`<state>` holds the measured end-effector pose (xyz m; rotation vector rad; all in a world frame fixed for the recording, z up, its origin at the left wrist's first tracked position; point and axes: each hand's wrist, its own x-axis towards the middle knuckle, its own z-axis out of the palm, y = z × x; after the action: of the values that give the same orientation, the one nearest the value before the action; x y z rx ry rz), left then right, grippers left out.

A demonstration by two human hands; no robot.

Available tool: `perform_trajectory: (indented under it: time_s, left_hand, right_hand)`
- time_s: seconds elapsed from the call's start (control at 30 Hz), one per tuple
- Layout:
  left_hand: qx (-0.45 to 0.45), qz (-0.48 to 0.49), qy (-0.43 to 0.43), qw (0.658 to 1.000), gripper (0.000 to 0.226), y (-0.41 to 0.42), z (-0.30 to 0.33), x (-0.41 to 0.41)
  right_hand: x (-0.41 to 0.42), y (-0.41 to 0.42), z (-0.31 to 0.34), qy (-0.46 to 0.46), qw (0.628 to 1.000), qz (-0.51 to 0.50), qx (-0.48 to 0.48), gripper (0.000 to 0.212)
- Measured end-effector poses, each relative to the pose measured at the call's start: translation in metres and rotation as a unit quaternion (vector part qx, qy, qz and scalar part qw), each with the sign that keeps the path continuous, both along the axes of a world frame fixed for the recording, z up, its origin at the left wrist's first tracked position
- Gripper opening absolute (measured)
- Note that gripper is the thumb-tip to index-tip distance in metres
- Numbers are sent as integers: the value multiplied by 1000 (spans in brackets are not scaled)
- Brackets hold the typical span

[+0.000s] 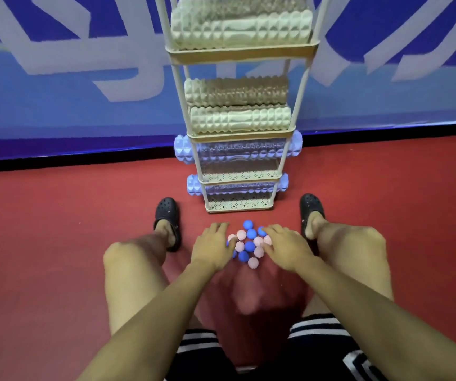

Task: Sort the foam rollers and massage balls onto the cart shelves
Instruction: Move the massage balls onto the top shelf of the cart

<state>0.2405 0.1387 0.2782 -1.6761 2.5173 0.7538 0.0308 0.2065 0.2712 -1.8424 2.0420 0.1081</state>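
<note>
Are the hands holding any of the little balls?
Cannot tell. The left hand and right hand lie on either side of the pile of balls, fingers touching it, but no grip on a ball shows.

Red floor (56, 243) meets a blue wall banner (56, 78) with pale lettering

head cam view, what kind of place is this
Probably a gym or sports hall. The floor is red sports matting, a blue banner with large lettering lines the wall, and a tiered cart holds foam rollers, with massage balls heaped on the floor.
</note>
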Motion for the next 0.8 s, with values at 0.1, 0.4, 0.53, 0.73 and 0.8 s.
perform_trajectory:
  time_s: [0.1, 0.4, 0.53, 0.73, 0.8]
  left_hand:
    - [77, 31, 3, 997, 50, -16, -37, -11]
    - [225, 80, -35, 970, 49, -69, -184, -25]
    - [258, 114, 5, 959, 45, -92, -237, -34]
    - [393, 250, 69, 882, 46, -90, -333, -23]
    - [442, 293, 135, 837, 35, -88, -320, -37]
  right_hand:
    - [-3, -12, -41, -30, 998, -24, 50, 49]
    - [-5, -41, -197, -149, 958, -175, 170, 50]
    - [0, -53, -247, -211, 928, -260, 162, 45]
    - [13, -43, -326, -256, 893, -304, 209, 59]
    - [14, -45, -335, -265, 883, -312, 229, 71]
